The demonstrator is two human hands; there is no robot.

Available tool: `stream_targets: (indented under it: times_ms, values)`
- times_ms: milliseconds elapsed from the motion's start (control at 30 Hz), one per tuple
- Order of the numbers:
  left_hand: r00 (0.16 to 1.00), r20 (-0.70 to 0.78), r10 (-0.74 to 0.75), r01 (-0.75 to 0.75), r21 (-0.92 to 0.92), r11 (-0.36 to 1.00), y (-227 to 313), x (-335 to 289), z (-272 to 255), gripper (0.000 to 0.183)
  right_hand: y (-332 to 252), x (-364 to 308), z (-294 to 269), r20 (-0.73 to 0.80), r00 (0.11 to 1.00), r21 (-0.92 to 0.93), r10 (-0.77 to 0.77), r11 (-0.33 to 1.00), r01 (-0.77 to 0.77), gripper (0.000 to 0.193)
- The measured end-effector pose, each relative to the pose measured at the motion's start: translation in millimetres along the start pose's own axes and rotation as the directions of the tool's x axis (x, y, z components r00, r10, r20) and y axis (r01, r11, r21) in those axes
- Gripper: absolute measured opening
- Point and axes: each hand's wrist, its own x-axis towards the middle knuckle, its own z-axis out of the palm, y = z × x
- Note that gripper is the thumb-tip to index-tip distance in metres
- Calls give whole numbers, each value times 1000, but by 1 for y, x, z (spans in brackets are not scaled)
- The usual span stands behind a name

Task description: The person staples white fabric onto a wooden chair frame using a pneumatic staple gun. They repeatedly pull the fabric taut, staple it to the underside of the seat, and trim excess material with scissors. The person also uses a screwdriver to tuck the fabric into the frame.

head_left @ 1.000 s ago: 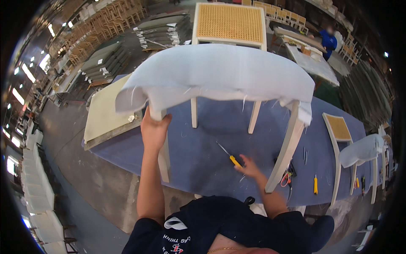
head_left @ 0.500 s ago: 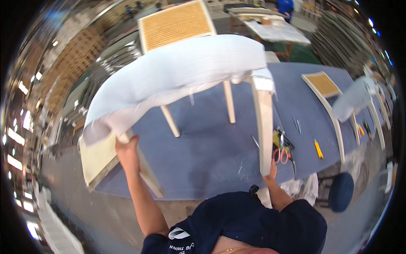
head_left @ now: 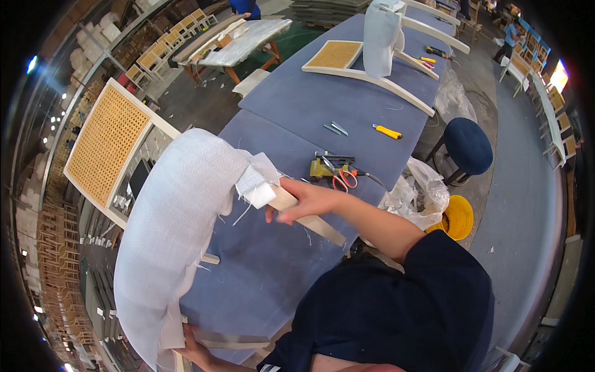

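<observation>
A pale wooden chair with a padded seat in light grey-blue fabric stands tilted over the left side of the table. Its woven cane back points to the far left. Loose threads and rough fabric edges hang from the seat's underside and corner. My right hand wraps round one chair leg, just below the seat corner. Down at the lower edge, my left hand grips the chair where another leg meets the seat; the fabric and frame partly hide its fingers.
On the blue-covered table lie a staple gun, red-handled scissors, a yellow utility knife and thin metal strips. Another chair lies farther along. A dark stool and yellow bucket stand right.
The view has swung round, and the chair now lies farther left and at a steeper slant. My right hand has gone from near the leg's lower end up to the seat corner.
</observation>
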Motion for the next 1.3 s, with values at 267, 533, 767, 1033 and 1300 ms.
stream_targets:
  times_ms: [267, 533, 767, 1033, 1300]
  values:
    - [973, 152, -173, 170, 33, 985, 98, 36, -60, 53, -84, -21, 47, 107, 975, 306, -194, 940, 154, 89]
    - [848, 266, -458, 462, 51, 885, 50, 66, -43, 54, -78, -18, 53, -127, 983, 279, 133, 956, -94, 78]
    - [893, 416, -170, -305, 839, 450, 91, 71, -14, 30, -41, -17, 29, -181, 968, 533, 175, 844, -52, 53]
    - [770, 555, -316, -89, 582, 808, 128, 50, 29, 18, 132, -49, -48, -374, 860, -181, 347, 882, -435, 45]
    - [746, 643, -172, -462, 686, 562, 135, 35, 71, 5, 239, -107, -163, -871, 456, -491, -183, 289, -822, 70]
